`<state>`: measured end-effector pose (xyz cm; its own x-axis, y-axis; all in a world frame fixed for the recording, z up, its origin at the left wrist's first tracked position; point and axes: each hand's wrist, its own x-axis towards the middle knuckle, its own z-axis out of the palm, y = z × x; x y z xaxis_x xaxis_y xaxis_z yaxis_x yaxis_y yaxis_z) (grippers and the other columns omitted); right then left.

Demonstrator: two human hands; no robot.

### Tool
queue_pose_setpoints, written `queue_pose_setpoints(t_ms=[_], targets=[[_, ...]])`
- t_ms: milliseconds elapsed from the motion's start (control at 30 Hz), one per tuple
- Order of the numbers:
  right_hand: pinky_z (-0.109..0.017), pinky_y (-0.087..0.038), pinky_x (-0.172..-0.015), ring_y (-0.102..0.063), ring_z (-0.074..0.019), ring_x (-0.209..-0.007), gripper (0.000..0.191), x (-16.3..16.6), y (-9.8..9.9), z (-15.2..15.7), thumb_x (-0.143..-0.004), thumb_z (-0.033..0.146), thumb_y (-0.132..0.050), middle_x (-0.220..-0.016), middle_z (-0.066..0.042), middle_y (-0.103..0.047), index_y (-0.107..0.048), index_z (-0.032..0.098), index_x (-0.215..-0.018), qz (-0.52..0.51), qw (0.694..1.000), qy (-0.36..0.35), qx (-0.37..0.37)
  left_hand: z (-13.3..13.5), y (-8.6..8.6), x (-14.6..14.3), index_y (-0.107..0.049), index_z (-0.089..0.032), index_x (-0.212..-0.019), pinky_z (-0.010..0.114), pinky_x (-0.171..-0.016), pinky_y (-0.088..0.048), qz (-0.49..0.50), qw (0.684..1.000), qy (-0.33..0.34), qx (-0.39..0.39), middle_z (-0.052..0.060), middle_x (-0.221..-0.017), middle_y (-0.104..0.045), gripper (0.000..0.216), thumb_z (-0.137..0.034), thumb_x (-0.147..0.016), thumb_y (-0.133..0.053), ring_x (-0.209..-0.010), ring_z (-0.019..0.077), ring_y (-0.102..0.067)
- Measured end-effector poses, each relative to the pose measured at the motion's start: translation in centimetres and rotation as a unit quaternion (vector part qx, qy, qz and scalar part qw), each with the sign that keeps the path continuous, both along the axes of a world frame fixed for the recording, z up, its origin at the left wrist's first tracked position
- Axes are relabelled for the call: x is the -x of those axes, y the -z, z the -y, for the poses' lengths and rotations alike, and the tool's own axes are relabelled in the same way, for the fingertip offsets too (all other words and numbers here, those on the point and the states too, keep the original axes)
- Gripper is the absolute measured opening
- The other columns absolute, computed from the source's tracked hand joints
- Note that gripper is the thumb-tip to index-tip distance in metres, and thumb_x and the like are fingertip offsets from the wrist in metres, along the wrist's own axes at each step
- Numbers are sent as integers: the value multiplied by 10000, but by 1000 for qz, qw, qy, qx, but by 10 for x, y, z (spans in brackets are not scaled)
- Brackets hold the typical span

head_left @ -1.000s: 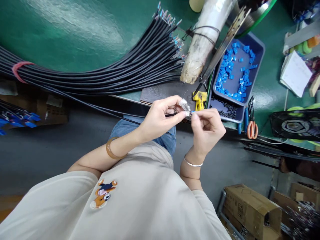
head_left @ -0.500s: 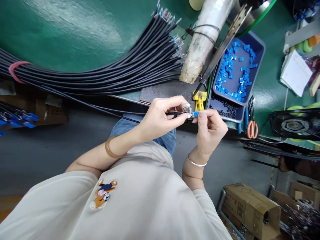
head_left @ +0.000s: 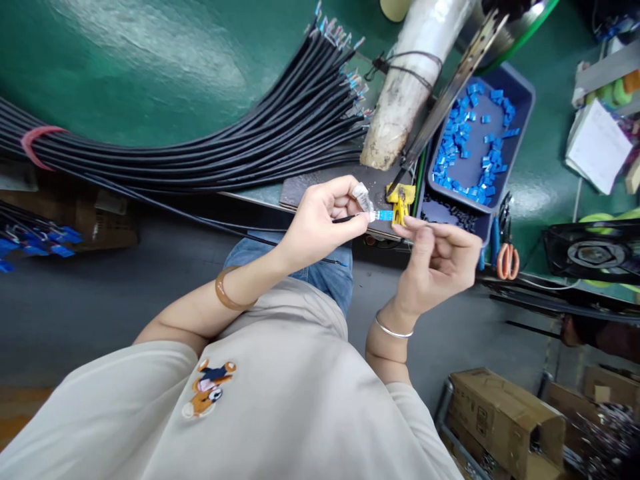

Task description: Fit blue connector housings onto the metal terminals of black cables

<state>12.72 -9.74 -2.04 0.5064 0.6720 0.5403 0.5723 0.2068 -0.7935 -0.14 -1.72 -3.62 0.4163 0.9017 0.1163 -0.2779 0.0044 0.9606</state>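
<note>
Black cable [head_left: 345, 218] is pinched in left hand [head_left: 320, 223], long axis 9-to-3, blue connector [head_left: 384, 215] at its tip. Right hand [head_left: 440, 257] is loosely open, empty, at 3 o'clock, fingertips [head_left: 407, 223] just beside it.

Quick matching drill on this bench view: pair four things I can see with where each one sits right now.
Things:
1. small blue connector
2. blue tray
3. orange-handled scissors
4. pink band

Places:
A. around the black cable bundle, far left
B. on the cable end pinched in the left hand
C. on the green table, full of loose blue pieces
D. at the table edge, beyond the right hand

Pairs: 1-B, 2-C, 3-D, 4-A
</note>
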Motion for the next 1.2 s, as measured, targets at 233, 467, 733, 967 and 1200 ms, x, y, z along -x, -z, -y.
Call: queue_pose_setpoints(t_ms=[233,467,733,967,1200], targets=[[-347,-628,-776,-747,-191,-929,43,0,13,-6,-874,195,-623,-1075,-48,-750,-611,214,-911,169,984,-36,35,1,4,-6,-530,-170,-721,167,-490,-419,-27,999,-32,-14,-24,-682,-565,176,-125,-735,-699,-581,48,-531],[-300,-617,-736,-753,-165,-880,47,-1,11,-10,-880,195,-611,-1090,-26,-757,-594,237,-895,195,980,-20,37,0,2,-13,-516,-176,-680,203,-570,-477,-45,995,-78,-46,-25,-676,-556,198,-175,-745,-703,-637,69,-562],[-361,-637,-769,-751,-182,-882,19,1,4,-13,-897,227,-590,-1121,-47,-742,-580,230,-881,152,986,-21,60,-1,-1,-16,-555,-183,-715,220,-613,-509,-74,989,-108,-69,-23,-696,-538,144,-200,-769,-688,-709,93,-582],[-365,-634,-790,-748,-189,-922,27,1,2,-16,-885,208,-608,-1093,-33,-740,-597,229,-896,140,988,-22,55,-1,-7,-17,-556,-180,-715,237,-645,-536,-76,988,-120,-65,-21,-718,-548,138,-136,-771,-674,-712,91,-589],[-382,-638,-769,-753,-191,-860,14,2,-5,-17,-885,224,-613,-1096,-30,-746,-612,236,-877,163,985,-15,50,-1,-11,-15,-553,-184,-734,232,-634,-519,-82,988,-114,-56,-17,-748,-545,128,-154,-782,-668,-753,99,-599]])
